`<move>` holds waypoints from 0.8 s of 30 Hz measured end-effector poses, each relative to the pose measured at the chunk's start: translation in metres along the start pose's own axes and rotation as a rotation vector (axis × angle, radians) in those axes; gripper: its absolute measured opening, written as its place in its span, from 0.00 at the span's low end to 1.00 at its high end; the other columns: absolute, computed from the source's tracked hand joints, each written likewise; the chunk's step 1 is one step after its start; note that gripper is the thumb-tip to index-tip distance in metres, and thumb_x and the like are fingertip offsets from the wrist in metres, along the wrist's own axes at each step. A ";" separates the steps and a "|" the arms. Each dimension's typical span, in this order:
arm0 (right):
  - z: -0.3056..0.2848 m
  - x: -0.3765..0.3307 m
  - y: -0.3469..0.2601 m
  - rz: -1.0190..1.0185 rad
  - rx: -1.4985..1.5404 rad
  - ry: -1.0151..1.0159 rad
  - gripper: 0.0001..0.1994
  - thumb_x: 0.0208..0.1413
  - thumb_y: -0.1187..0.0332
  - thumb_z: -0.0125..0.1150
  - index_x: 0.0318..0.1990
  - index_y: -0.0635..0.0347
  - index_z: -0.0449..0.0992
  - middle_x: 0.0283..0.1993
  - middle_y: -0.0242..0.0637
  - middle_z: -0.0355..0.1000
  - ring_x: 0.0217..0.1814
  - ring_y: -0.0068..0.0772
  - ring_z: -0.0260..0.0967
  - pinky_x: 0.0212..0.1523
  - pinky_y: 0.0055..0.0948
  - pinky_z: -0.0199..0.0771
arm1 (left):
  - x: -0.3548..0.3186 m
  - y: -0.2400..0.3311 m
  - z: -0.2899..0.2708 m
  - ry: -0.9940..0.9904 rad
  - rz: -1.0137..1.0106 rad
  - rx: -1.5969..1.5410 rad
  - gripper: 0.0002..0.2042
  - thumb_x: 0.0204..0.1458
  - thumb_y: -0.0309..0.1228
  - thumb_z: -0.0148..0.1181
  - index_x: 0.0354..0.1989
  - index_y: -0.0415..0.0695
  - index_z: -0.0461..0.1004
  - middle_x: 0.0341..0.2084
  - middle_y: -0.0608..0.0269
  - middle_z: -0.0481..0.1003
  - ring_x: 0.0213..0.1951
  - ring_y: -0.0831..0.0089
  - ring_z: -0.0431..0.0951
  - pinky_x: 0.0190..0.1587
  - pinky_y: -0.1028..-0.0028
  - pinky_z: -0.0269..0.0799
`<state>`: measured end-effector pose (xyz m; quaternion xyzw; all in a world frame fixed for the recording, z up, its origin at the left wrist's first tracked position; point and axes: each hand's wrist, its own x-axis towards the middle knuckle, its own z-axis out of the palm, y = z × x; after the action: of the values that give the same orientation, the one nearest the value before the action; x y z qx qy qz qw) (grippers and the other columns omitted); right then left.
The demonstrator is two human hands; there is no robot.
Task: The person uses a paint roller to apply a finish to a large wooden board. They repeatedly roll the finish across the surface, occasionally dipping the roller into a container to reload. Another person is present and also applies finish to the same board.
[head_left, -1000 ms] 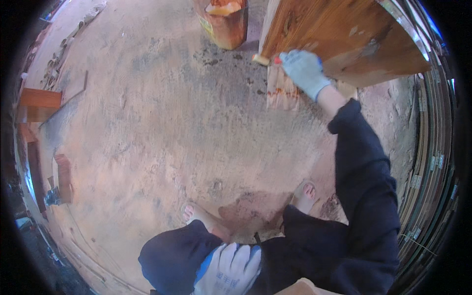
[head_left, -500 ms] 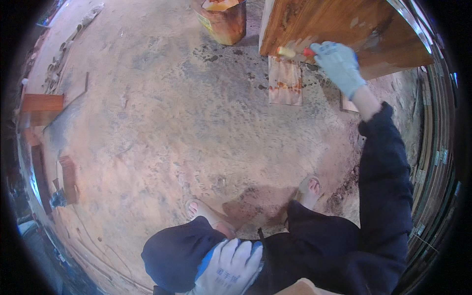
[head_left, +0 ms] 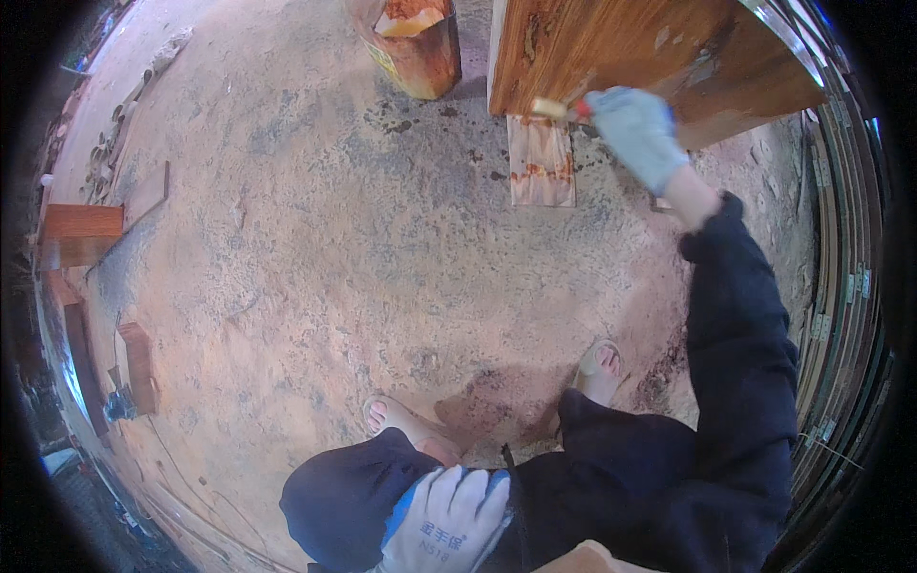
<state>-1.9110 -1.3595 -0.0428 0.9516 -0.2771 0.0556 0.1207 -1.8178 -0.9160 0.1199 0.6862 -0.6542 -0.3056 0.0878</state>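
Note:
My right hand (head_left: pixel 638 134), in a pale work glove, is closed around a paintbrush (head_left: pixel 552 108) with light bristles and a red part by the fingers. The bristles point left across the lower edge of a brown wood-grain panel (head_left: pixel 611 57), which looks wet and glossy in patches. Whether they touch it I cannot tell. My left hand (head_left: pixel 447 516), gloved in white and blue, lies on my left thigh with its fingers stretched out, holding nothing.
Under the panel's left corner lies a stained board (head_left: pixel 542 172). A brown-smeared bucket (head_left: pixel 420 57) stands left of the panel on the dusty floor. Wood pieces (head_left: pixel 84 222) lie at the far left, and long stacked boards (head_left: pixel 841 258) line the right side.
The view has shifted slightly, so the panel and bucket appear further left. My right hand has shifted a little with the brush, still gripping it. My left hand stays on the thigh.

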 end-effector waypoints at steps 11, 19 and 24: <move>-0.076 -0.043 0.035 0.004 -0.260 0.154 0.14 0.53 0.64 0.56 0.49 0.45 0.74 0.38 0.30 0.76 0.41 0.28 0.74 0.40 0.30 0.75 | 0.018 -0.004 0.000 0.020 0.009 0.027 0.22 0.44 0.34 0.62 0.50 0.42 0.70 0.44 0.56 0.70 0.49 0.57 0.69 0.52 0.61 0.66; 0.000 -0.059 0.030 0.074 -0.002 0.116 0.14 0.55 0.62 0.55 0.48 0.51 0.75 0.43 0.35 0.76 0.46 0.34 0.73 0.44 0.31 0.73 | 0.020 0.005 0.001 0.045 -0.007 0.062 0.21 0.45 0.36 0.63 0.49 0.44 0.71 0.45 0.59 0.71 0.49 0.60 0.70 0.52 0.63 0.66; -0.049 -0.154 0.095 0.584 0.303 0.262 0.18 0.57 0.59 0.57 0.53 0.56 0.74 0.50 0.42 0.74 0.51 0.37 0.72 0.51 0.29 0.70 | 0.019 0.005 0.001 0.061 -0.026 0.108 0.19 0.47 0.36 0.62 0.48 0.46 0.71 0.45 0.61 0.71 0.49 0.61 0.70 0.52 0.64 0.66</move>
<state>-2.0935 -1.3448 -0.0034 0.8241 -0.5084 0.2497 -0.0085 -1.8235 -0.9344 0.1154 0.7074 -0.6578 -0.2501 0.0668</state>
